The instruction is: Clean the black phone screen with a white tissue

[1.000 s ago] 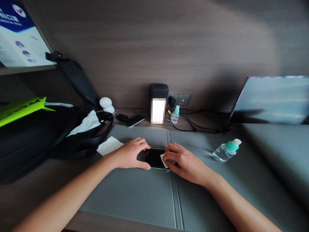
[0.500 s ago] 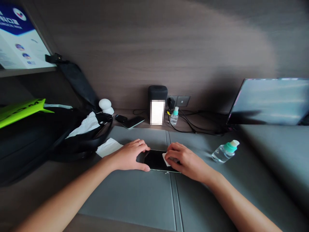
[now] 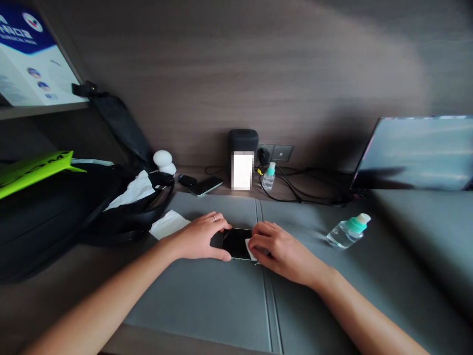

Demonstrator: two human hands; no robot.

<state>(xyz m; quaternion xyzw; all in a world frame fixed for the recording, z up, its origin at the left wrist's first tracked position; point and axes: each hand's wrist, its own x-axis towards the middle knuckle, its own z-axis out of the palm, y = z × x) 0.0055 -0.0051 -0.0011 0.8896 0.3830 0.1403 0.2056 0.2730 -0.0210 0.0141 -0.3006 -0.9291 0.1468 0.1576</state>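
Note:
A black phone (image 3: 235, 242) lies screen-up on the grey desk mat (image 3: 207, 296). My left hand (image 3: 201, 236) grips the phone's left end between thumb and fingers, a ring on one finger. My right hand (image 3: 277, 249) presses a small white wipe (image 3: 249, 246) onto the right part of the screen with closed fingers. Most of the wipe is hidden under those fingers.
A small clear bottle with a teal cap (image 3: 347, 230) lies on the mat at right. A white tissue (image 3: 168, 223) sits left of my hand, by a black bag (image 3: 74, 207). A second phone (image 3: 205, 186), another little bottle (image 3: 269, 176), cables, a speaker (image 3: 243, 143) and a laptop (image 3: 417, 153) stand behind.
My right hand with the wipe has slid back to the left across the screen after moving slightly right. My left hand has stayed on the phone's end.

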